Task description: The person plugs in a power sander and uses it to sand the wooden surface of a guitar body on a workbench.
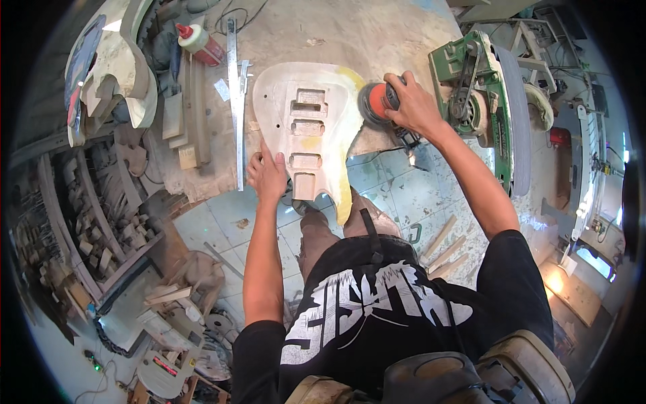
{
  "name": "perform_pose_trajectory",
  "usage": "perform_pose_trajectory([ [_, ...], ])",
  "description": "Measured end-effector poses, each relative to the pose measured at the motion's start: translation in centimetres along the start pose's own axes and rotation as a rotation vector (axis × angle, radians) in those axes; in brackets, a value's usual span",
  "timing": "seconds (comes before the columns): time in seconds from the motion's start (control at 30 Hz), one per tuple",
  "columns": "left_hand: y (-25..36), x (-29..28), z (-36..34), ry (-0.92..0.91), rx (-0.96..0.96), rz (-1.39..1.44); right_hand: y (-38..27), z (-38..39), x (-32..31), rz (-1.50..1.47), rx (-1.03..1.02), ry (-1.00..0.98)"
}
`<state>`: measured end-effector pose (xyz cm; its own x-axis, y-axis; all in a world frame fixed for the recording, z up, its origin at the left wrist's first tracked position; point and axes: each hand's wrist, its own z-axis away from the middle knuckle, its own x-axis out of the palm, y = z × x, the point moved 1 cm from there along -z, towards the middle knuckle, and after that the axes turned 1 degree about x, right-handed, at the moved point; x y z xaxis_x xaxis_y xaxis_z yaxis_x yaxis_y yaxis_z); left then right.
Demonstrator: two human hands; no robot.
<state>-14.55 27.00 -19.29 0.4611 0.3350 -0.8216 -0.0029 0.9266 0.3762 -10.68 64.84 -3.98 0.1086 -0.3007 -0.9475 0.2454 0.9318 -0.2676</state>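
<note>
An unpainted wooden guitar body with routed cavities down its middle lies on the workbench, part of it reaching past the near edge. Yellowish patches mark its right side and lower horn. My left hand grips its left edge, thumb on top and the other fingers partly hidden. In my right hand is an orange and black orbital sander, its round pad against the body's right edge. My fingers wrap over the sander's top.
A metal ruler lies left of the body on the workbench. Beyond it are a red-capped glue bottle and wood strips. A green belt machine stands at right. Offcuts fill a shelf at lower left; sticks lie on the tiled floor.
</note>
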Motion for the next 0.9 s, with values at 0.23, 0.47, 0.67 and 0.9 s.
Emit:
perform_pose_trajectory([
  [0.23, -0.7, 0.3, -0.2, -0.006, -0.013, -0.014, -1.0, -1.3, 0.4, 0.022, -0.102, -0.046],
  [0.47, -0.4, 0.2, -0.2, 0.012, 0.014, -0.012, 0.9, -4.3, 0.1, 0.003, -0.046, 0.042],
  [0.67, -0.3, 0.0, 0.1, 0.020, 0.012, 0.014, 0.0, -4.4, 0.0, -0.023, -0.101, 0.041],
  [0.9, -0.3, 0.1, 0.0, 0.017, 0.010, 0.008, 0.8, -6.7, -0.7, -0.037, -0.050, 0.006],
])
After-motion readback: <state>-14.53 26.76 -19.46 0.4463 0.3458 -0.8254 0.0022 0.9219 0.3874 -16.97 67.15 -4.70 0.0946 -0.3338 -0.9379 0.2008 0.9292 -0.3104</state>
